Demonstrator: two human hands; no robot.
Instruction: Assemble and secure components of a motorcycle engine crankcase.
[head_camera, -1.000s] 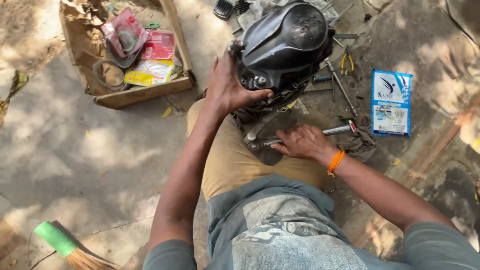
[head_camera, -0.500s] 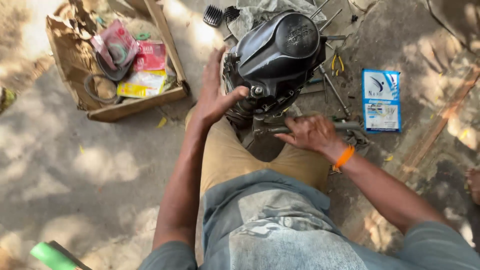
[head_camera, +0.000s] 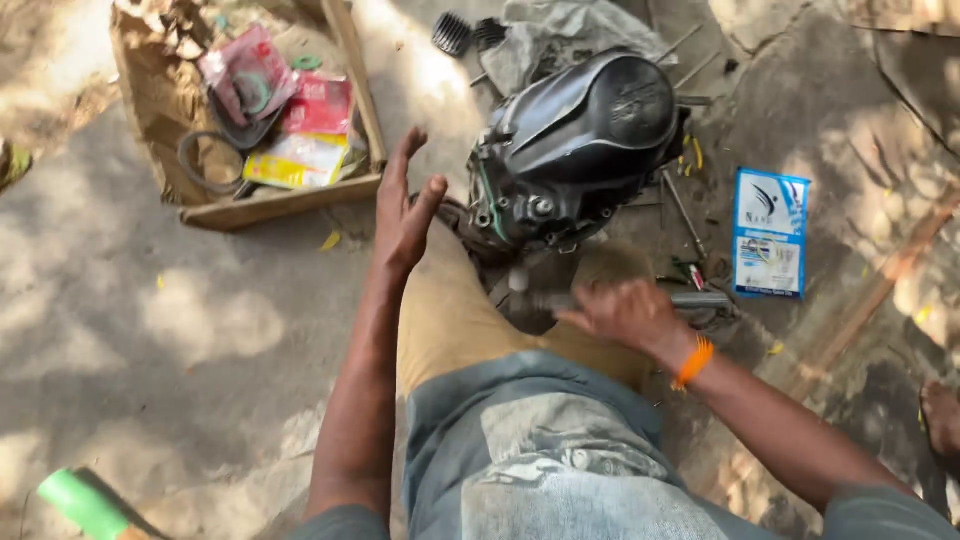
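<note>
A dark motorcycle engine (head_camera: 580, 140) sits on the ground in front of my knees. My left hand (head_camera: 405, 205) hovers just left of it, lifted off the casing with fingers spread and nothing in it. My right hand (head_camera: 625, 312), blurred by motion and with an orange band at the wrist, is closed over a long metal wrench (head_camera: 705, 298) lying low in front of the engine. The wrench's socket end (head_camera: 520, 285) points up under the engine's lower edge.
A wooden box (head_camera: 362, 110) with packets and a rubber ring stands at the upper left. A blue and white packet (head_camera: 768, 232) lies to the right, loose tools (head_camera: 685, 205) beside the engine, a grey cloth (head_camera: 570, 35) behind it. A green-handled broom (head_camera: 80, 500) lies lower left; another person's foot (head_camera: 940, 420) shows at the right edge.
My left hand has come off the engine casing and opened, moving left. My right hand with the wrench has shifted slightly under the engine. The camera view has shifted.
</note>
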